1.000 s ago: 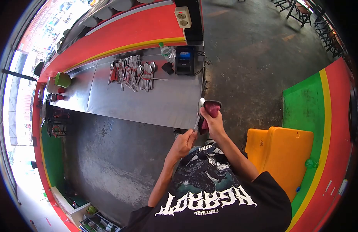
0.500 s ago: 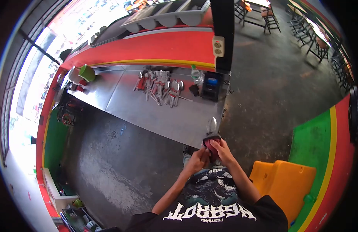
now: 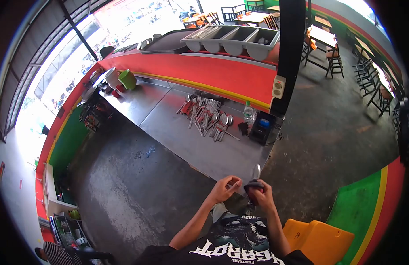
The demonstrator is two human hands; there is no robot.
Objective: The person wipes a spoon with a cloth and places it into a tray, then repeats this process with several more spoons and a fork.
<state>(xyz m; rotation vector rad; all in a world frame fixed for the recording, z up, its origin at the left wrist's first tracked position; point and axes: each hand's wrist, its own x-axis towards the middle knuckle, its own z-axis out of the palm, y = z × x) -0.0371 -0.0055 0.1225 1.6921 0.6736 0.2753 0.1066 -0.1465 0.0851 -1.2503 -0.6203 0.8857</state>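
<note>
My right hand (image 3: 262, 194) is closed around a dark red bundle (image 3: 254, 191), with the bowl of a spoon (image 3: 256, 170) sticking up from its dark top. Just left of it, my left hand (image 3: 226, 189) is raised with its fingers curled; whether something thin is between them is too small to tell. Both hands are at the near right end of a metal counter (image 3: 169, 132). Farther back on the counter lies a pile of spoons and other cutlery (image 3: 206, 115), some with red wrapping.
A plastic bottle (image 3: 248, 112) and a black device (image 3: 261, 128) stand right of the pile. A green container (image 3: 127, 79) stands at the counter's far left. Grey bins (image 3: 233, 42) top the red ledge. An orange plastic object (image 3: 323, 240) is beside me; a person in stripes (image 3: 58, 254) is lower left.
My left hand has come away from the red bundle and moved up and left. My right hand still holds the bundle and spoon, slightly lower and farther right. The view has shifted.
</note>
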